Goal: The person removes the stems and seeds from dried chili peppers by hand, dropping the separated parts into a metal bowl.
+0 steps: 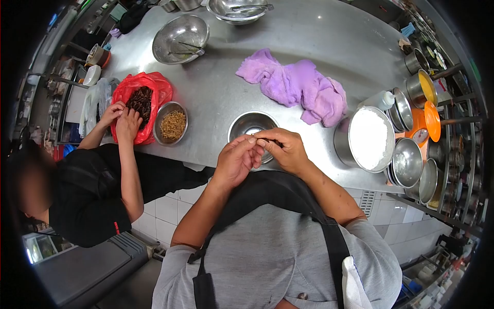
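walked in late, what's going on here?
The wearer's left hand and right hand meet at the fingertips over a metal bowl; whatever they pinch is too small to make out. To their left, a co-worker's hands are at a red plastic bag of dark, dried-looking pieces. Beside it stands a bowl of yellow-brown pieces. A purple towel lies crumpled farther back on the steel table.

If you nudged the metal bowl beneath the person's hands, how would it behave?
The metal bowl would probably slide easily, since it and the tabletop look smooth. Its thin-looking rim suggests it may be light for its size.
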Tool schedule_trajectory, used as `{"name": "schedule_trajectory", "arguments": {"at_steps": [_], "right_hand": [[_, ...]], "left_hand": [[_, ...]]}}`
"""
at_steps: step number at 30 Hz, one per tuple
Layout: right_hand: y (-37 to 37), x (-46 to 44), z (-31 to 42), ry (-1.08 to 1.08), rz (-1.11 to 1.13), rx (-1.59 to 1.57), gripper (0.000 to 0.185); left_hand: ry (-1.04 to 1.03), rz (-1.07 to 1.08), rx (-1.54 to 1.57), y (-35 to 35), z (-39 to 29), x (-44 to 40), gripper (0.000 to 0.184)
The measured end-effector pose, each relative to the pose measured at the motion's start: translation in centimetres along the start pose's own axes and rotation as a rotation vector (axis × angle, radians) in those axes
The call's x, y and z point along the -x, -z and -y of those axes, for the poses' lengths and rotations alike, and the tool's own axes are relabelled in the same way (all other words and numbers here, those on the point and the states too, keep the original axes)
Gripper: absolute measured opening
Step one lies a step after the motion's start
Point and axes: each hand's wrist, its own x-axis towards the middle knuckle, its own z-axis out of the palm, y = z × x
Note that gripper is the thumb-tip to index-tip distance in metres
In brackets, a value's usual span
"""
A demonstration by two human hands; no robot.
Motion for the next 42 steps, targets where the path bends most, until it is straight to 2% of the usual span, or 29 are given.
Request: {"name": "schedule_trajectory", "arguments": {"at_steps": [4,7,9,11,13,15,17,19,21,23,27,30,31,33,35,37,39,42], "right_hand": [[0.1,-0.1,0.0,0.009,0.028,0.049,0.016],[-0.1,-0.3,-0.3,-0.042,-0.047,-0.131,0.015],[0.4,-0.3,-0.8,-0.727,0.202,-1.342,0.015],[-0.1,-0.3,-0.2,-0.757,0.127,-1.329,0.016],[0.4,-0.8,-0.3,-0.847,0.070,-1.341,0.021],[1.2,-1.1,-0.8,-0.850,0.011,-1.321,0.020],[1.9,-1.3,-1.5,-0.858,-0.212,-1.181,0.015],[2.5,-1.5,-1.7,-0.820,-0.264,-1.114,0.014],[2.7,-1.9,-1.7,-0.847,-0.284,-1.074,0.015],[2.5,-2.6,-1.6,-0.908,-0.272,-1.088,0.016],[1.5,-4.9,-0.8,-0.911,-0.206,-1.173,0.023],[-0.5,-7.0,-0.7,-0.969,-0.174,-1.190,0.024],[-1.4,-7.6,-0.5,-1.025,-0.194,-1.173,0.024],[-3.5,-8.7,-1.1,-1.092,-0.126,-1.163,0.024],[-6.1,-9.7,-1.7,-1.147,-0.076,-1.143,0.024],[-9.2,-11.4,-1.8,-1.176,0.017,-1.129,0.025],[-13.1,-14.1,-1.7,-1.179,0.123,-1.140,0.025],[-21.1,-20.9,0.9,-1.190,0.218,-1.207,0.025]], "left_hand": [[0.006,0.018,0.026,-0.4,-0.2,0.2,0.013],[-0.053,0.009,0.018,-0.9,-0.5,0.4,0.010],[-0.080,0.015,0.016,-1.0,-0.4,0.5,0.009],[-0.139,0.050,-0.056,-1.1,-0.1,0.4,0.007],[-0.128,0.067,-0.072,-0.6,0.0,0.5,0.008],[-0.121,0.081,-0.090,-0.2,0.3,0.2,0.008],[-0.346,-0.162,-0.951,-0.1,1.0,-0.3,0.010],[-0.390,-0.201,-1.044,0.1,1.1,-0.7,0.013],[-0.546,-0.169,-1.153,0.2,1.1,-0.9,0.016],[-0.612,-0.160,-1.122,0.2,0.5,-0.7,0.014],[-0.771,-0.355,-1.018,2.2,-1.6,-0.5,0.009],[-0.974,-0.614,-1.038,7.0,-2.4,-0.8,0.005],[-0.989,-0.642,-1.033,8.5,-2.4,-0.6,0.005],[-0.830,-0.662,-1.160,11.3,-1.9,0.0,0.004],[-0.793,-0.603,-1.119,13.6,-0.5,-0.3,0.004],[-0.820,-0.610,-1.162,14.3,-0.3,-0.3,0.007],[-0.853,-0.586,-1.344,14.4,-0.5,-0.3,0.011],[-0.884,-0.568,-1.393,14.7,-0.4,-0.2,0.015]]}}
